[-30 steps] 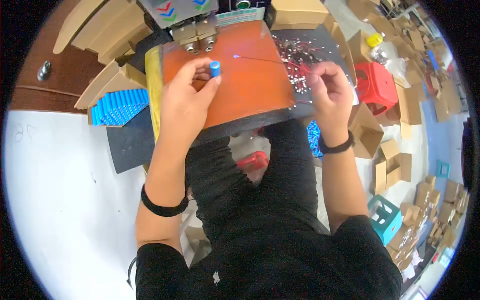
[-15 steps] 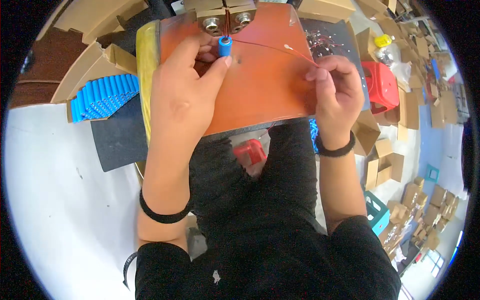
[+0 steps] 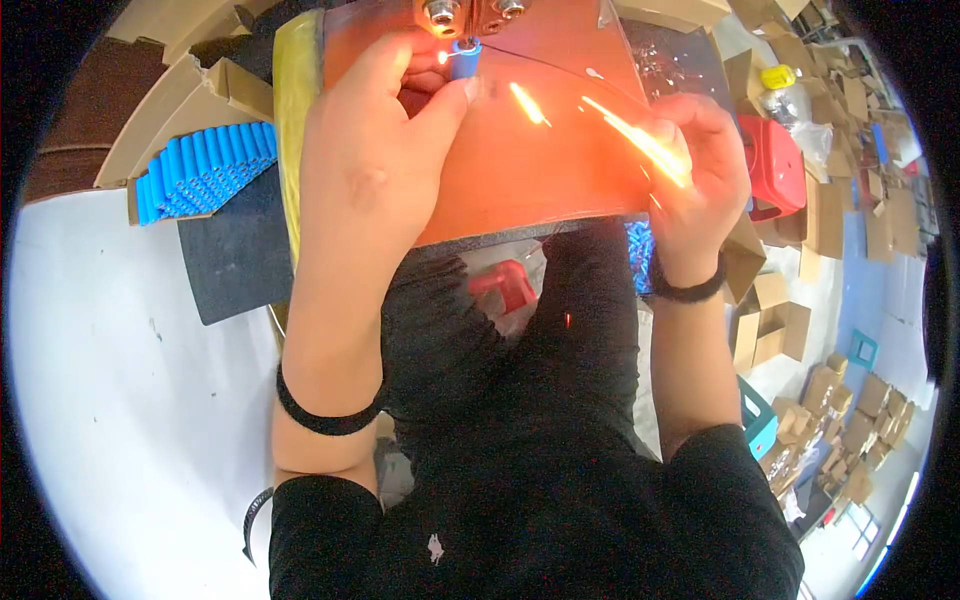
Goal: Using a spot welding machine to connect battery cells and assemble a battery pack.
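Note:
My left hand (image 3: pixel 365 175) grips a small blue cylindrical battery cell (image 3: pixel 464 65) between thumb and fingers, its top end up against the metal tips of a spot welder (image 3: pixel 472 18). A thin dark wire (image 3: pixel 545 64) runs from the cell's top toward my right hand (image 3: pixel 708 165). That hand is closed in a pinch on the wire, partly covered by glare. Bright yellow sparks (image 3: pixel 640 140) streak across from the welder side to my right fingers. A small glow shows beside the cell near my left fingertips.
An orange work mat (image 3: pixel 540 190) covers the bench, with a yellow edge (image 3: pixel 296 140) at left. Stacked blue cells (image 3: pixel 205 170) sit in a carton on the left. More blue cells (image 3: pixel 640 255) lie below the bench's right side. A red stool (image 3: pixel 775 165) and cardboard boxes (image 3: pixel 770 320) stand at right.
Sparks and an orange glow have appeared at the welder tips. In the picture, the cell and welder sit slightly higher, and my right hand is a little farther right.

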The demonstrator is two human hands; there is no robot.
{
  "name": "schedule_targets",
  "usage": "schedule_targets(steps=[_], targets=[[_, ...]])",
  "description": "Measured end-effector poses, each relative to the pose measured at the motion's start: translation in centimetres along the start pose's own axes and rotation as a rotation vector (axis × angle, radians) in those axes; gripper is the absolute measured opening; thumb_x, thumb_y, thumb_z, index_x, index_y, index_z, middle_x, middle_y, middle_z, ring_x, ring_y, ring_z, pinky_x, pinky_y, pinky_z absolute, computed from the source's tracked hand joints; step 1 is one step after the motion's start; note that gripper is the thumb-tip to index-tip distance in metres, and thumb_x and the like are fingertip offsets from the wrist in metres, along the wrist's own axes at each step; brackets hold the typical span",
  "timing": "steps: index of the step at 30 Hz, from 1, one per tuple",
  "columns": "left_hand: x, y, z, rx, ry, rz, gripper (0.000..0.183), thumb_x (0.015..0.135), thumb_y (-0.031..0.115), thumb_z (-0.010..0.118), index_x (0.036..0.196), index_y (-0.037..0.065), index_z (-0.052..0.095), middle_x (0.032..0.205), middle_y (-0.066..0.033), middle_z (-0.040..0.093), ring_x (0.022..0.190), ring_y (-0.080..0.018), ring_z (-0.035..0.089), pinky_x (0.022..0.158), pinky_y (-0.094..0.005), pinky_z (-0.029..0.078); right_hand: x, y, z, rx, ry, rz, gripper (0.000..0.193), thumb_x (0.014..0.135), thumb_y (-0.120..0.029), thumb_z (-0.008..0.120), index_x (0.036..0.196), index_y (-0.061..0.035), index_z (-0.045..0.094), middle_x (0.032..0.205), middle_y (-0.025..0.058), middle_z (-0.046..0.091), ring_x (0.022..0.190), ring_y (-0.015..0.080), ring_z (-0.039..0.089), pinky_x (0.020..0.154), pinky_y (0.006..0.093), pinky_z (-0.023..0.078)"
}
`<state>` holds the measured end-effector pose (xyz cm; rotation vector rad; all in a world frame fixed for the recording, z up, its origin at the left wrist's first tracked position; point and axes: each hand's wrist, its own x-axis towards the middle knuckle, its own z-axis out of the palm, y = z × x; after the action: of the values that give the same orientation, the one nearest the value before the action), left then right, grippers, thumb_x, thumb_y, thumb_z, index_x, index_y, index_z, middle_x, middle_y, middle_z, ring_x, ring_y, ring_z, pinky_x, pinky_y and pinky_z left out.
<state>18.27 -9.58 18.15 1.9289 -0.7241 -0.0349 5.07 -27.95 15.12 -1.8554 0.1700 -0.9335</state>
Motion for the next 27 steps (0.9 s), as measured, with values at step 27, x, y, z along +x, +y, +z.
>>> schedule_targets(steps=[27], targets=[[-0.8, 1.1, -0.7, -0.171, -0.096, -0.175, 0.023, 0.083, 0.012, 0.071, 0.103, 0.002, 0.067, 0.077, -0.0017, 0.058, 0.068, -0.0089, 0.053, 0.063, -0.0240, 0.042, 3.2, -2.7, 2.0, 0.042, -0.164, 0.112, 0.009, 0.083, -0.008, 0.064, 0.087, -0.0014, 0.060, 0.074, -0.0002, 0.057, 0.068, 0.0059, 0.053, 0.061, 0.0217, 0.045]])
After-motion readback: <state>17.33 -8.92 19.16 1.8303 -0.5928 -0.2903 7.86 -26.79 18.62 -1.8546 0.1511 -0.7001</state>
